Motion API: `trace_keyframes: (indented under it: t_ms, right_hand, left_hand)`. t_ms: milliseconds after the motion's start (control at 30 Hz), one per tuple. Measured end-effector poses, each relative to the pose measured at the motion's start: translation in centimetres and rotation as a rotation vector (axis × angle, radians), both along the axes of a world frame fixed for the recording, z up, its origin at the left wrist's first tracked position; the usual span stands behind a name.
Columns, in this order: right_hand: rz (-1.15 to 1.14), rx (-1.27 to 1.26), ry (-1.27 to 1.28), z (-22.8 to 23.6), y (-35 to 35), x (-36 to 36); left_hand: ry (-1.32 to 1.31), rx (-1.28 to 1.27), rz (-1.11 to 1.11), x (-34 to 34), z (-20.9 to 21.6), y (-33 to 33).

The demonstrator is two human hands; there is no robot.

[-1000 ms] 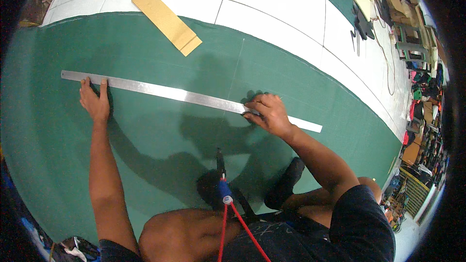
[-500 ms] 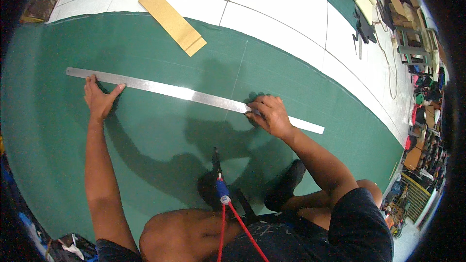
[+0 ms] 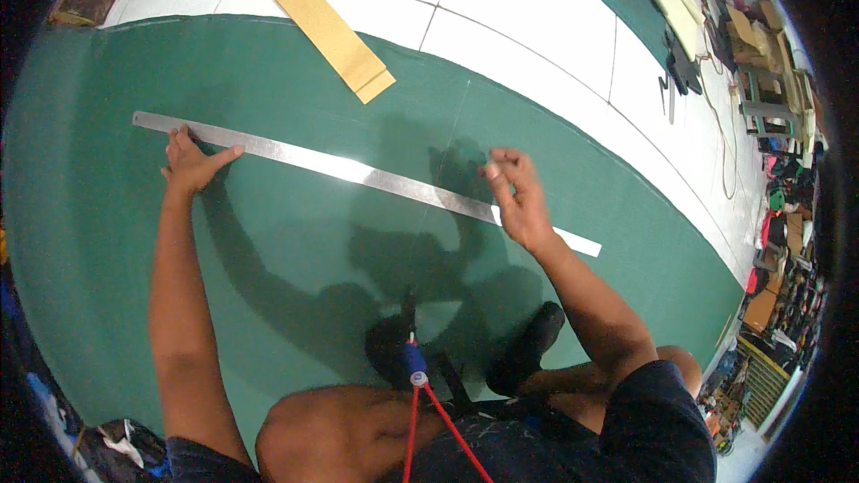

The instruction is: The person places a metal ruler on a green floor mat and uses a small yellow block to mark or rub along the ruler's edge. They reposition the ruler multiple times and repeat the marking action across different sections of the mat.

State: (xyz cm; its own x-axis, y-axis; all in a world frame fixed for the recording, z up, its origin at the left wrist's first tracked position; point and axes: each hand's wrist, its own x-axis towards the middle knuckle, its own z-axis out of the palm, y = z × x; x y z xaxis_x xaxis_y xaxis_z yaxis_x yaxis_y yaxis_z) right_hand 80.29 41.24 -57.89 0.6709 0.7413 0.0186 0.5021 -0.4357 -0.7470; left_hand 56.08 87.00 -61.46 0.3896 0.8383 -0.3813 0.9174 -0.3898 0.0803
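A long steel ruler lies slantwise across the green sheet, which bears faint pale lines. Near its left end, my left hand rests with thumb and fingers spread, the fingertips touching the ruler's near edge. My right hand is raised above the ruler's right part and hides a stretch of it. Its fingers are bent toward the thumb in a pinch; whatever is between them is too small and blurred to make out.
A flat yellow-tan strip lies beyond the ruler, across the sheet's far edge onto white floor tiles. A red cord with a blue piece hangs in front of me. Boxes and clutter line the right side.
My right hand has lifted off the ruler and moved slightly right and away from me. My left hand stays at the ruler. The whole view has shifted a little.
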Motion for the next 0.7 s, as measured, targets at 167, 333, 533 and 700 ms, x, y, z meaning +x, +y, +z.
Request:
trace_keyframes:
  t_ms: [167,333,533,700]
  right_hand:
    - [-0.11,-0.262,0.474,1.9,2.5,-0.3]
    - [-0.019,0.021,0.388,-2.3,1.3,-2.2]
    - [0.078,-0.06,0.253,-2.1,1.3,-2.1]
    - [0.202,-0.119,0.09,-1.0,1.8,-1.6]
  left_hand:
    - [-0.081,0.004,-0.023,-1.5,-1.4,1.3]
    - [-0.117,0.041,-0.069,-1.6,-2.6,1.4]
    - [-0.095,0.017,-0.066,-1.4,-1.9,1.3]
    - [-0.12,0.066,-0.093,-1.5,-1.8,0.7]
